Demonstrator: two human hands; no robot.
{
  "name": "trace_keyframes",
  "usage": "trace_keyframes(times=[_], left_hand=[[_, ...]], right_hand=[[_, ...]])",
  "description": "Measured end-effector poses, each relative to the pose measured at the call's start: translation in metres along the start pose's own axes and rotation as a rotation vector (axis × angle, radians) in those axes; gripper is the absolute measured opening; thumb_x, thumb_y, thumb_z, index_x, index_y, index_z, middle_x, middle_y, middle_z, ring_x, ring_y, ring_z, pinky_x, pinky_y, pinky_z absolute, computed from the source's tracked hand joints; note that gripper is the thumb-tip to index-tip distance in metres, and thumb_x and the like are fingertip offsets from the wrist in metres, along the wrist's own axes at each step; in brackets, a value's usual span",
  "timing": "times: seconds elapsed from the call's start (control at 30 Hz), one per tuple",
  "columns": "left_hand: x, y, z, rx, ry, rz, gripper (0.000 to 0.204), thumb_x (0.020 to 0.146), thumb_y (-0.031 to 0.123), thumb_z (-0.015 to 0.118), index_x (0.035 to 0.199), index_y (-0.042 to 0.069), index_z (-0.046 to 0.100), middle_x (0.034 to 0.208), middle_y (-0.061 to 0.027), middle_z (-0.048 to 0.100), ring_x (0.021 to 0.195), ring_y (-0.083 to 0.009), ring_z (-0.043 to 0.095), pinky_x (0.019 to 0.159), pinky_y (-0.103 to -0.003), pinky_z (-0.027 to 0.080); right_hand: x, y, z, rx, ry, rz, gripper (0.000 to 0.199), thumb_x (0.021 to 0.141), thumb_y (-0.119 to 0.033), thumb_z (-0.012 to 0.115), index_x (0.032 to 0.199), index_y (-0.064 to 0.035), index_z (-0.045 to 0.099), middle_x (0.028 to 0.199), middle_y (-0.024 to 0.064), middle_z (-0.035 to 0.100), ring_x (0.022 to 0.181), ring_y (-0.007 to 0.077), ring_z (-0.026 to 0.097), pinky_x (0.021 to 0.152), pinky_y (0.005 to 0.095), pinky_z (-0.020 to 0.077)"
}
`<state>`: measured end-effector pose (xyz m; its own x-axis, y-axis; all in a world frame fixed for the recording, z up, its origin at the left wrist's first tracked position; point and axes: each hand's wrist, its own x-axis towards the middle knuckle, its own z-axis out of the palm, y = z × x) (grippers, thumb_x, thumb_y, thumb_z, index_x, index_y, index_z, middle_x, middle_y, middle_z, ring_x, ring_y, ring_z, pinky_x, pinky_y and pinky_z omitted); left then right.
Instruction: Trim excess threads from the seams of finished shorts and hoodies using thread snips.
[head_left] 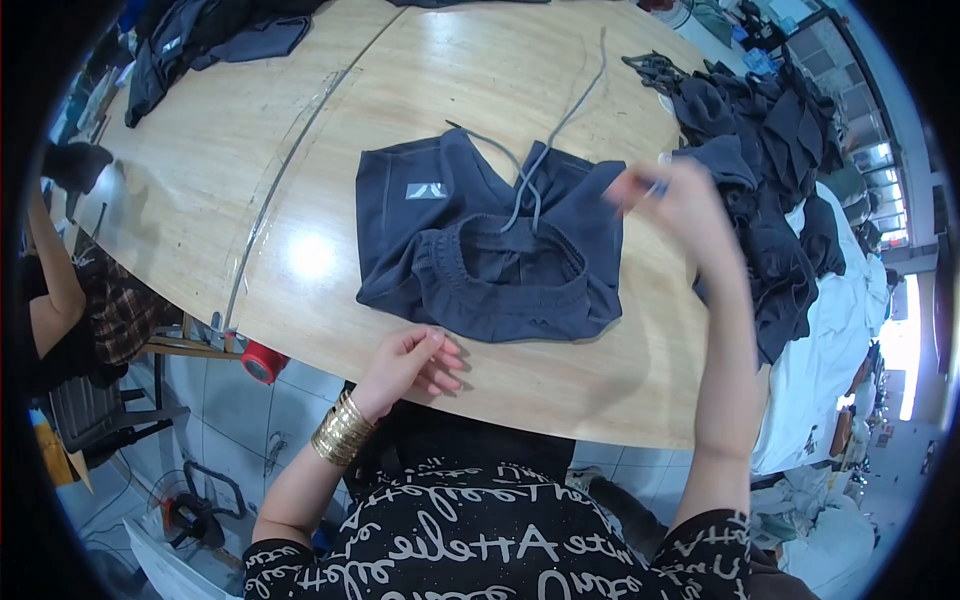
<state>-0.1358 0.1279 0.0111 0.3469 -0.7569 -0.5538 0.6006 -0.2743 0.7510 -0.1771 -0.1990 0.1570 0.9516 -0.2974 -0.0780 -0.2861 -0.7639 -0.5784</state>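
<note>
A pair of dark navy shorts point(400, 240) lies on the table in front of me, its gathered elastic waistband point(520, 298) turned toward me. A grey drawcord point(575, 105) comes out of the waistband and trails away across the tabletop. One leg carries a small light label point(426, 191). My left hand point(415, 365) rests by the table's near edge, just below the shorts, empty with its fingers loosely bent and apart. Over the right side of the shorts is my right hand point(675, 195), blurred by motion. Its fingers are curled around something small and bluish that I cannot make out.
A heap of dark garments point(770, 130) covers the table's right side, beside white cloth point(825, 350). More dark clothing point(230, 40) lies at the far left. A seam point(290, 170) crosses the tabletop point(300, 220). Another person's arm point(60, 270) shows at left, near a red round object point(262, 362).
</note>
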Motion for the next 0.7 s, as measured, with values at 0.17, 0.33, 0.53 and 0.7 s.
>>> trace_keyframes(times=[0.17, 0.33, 0.53, 0.7], left_hand=[[-0.004, 0.022, 0.008, 0.148, -0.019, 0.203, 0.027, 0.098, 0.024, 0.046, 0.102, 0.000, 0.058, 0.088, -0.0078, 0.066, 0.072, -0.0143, 0.066, 0.062, -0.022, 0.052], [0.012, 0.089, 0.015, 1.029, 0.417, 0.943, 0.019, 0.087, 0.011, 0.059, 0.106, 0.010, 0.060, 0.106, -0.0049, 0.062, 0.104, -0.0202, 0.056, 0.076, -0.029, 0.046], [0.040, 0.077, 0.013, 1.453, 0.184, 1.010, 0.033, 0.077, 0.032, 0.070, 0.104, 0.017, 0.062, 0.111, 0.0013, 0.058, 0.118, -0.0205, 0.046, 0.105, -0.050, 0.018], [0.029, 0.091, -0.006, 1.637, 0.139, 0.921, 0.022, 0.073, 0.036, 0.073, 0.081, 0.016, 0.066, 0.109, 0.0037, 0.056, 0.123, -0.0212, 0.040, 0.107, -0.059, 0.005]], right_hand=[[-0.058, -0.001, 0.088, -0.164, -0.016, -0.211, 0.017, 0.076, -0.018, 0.071, 0.087, -0.0059, 0.065, 0.079, 0.0090, 0.063, 0.072, 0.0296, 0.061, 0.068, 0.0338, 0.0490], [-0.069, 0.001, 0.097, -0.158, -0.112, -0.075, 0.020, 0.076, -0.019, 0.069, 0.089, -0.0046, 0.064, 0.086, 0.0110, 0.065, 0.081, 0.0307, 0.063, 0.070, 0.0394, 0.0500], [-0.079, 0.003, 0.090, -0.147, -0.058, -0.136, 0.015, 0.075, -0.017, 0.069, 0.082, -0.0060, 0.061, 0.081, 0.0083, 0.063, 0.078, 0.0285, 0.063, 0.067, 0.0384, 0.0494], [-0.095, -0.008, 0.054, -0.008, 0.000, -0.217, 0.014, 0.076, -0.015, 0.068, 0.082, -0.0070, 0.058, 0.080, 0.0063, 0.059, 0.073, 0.0275, 0.061, 0.061, 0.0359, 0.0475]])
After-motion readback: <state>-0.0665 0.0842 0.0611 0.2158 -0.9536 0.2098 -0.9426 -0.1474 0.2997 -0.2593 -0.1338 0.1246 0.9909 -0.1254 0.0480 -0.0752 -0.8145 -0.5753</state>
